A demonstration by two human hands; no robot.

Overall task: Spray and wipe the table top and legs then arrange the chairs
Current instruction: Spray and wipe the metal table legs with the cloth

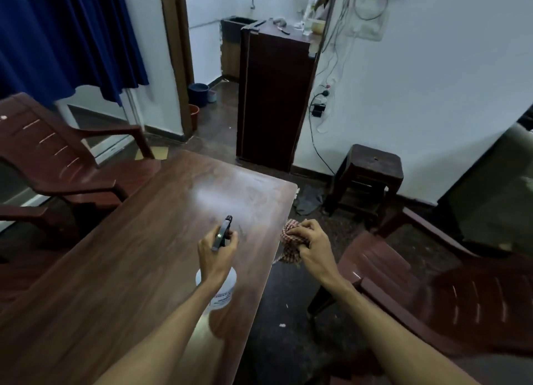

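Left hand [216, 250] squeezes the spray bottle [217, 286] over the table [115, 269]; mist hangs ahead; right hand [311, 247] clutches the checked cloth [290, 240] at the table's edge.

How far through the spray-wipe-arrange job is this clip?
Early. In hand: the left hand holds the spray bottle over the table top, nozzle aimed at its far end, where a pale misty patch shows. The right hand grips a bunched checked cloth beyond the table's right edge, not wiping. Left: wiping the top, the legs, and arranging the chairs, left and right, both standing angled off the table.
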